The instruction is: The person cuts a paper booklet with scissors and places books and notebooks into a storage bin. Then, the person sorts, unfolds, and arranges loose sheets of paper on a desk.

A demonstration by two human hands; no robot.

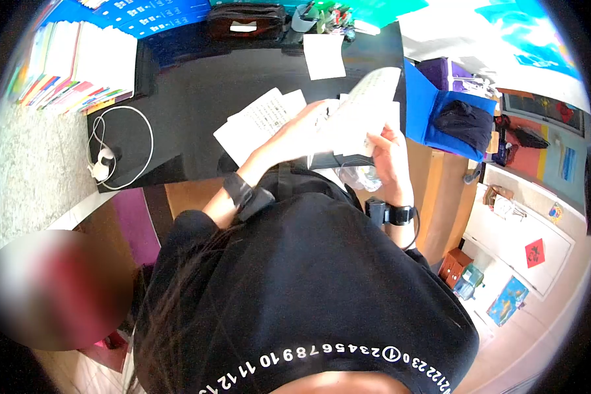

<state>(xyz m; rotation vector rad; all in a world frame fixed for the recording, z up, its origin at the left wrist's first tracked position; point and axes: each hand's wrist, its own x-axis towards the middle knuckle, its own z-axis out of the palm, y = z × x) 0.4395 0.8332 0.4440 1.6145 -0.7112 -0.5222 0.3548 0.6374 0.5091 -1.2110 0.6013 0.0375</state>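
Over the front of the dark desk (184, 85), both my hands are at a printed paper sheet (361, 115), whose upper right part curls upward. Glare washes out much of my left hand (305, 128), but its fingers are closed at the sheet's left side. With thumb and fingers pinched, my right hand (389, 148) grips the sheet's lower right edge. Several other printed papers (253, 125) lie fanned out on the desk, left of and under my left forearm. Black bands with small boxes are on both wrists.
A row of books (79, 65) stands at the left, near a white cable (150, 128) with a plug. At the back are a dark pouch (246, 25), a potted plant (333, 18) and a white sheet (324, 56). A blue chair (423, 108) with dark cloth is at the right.
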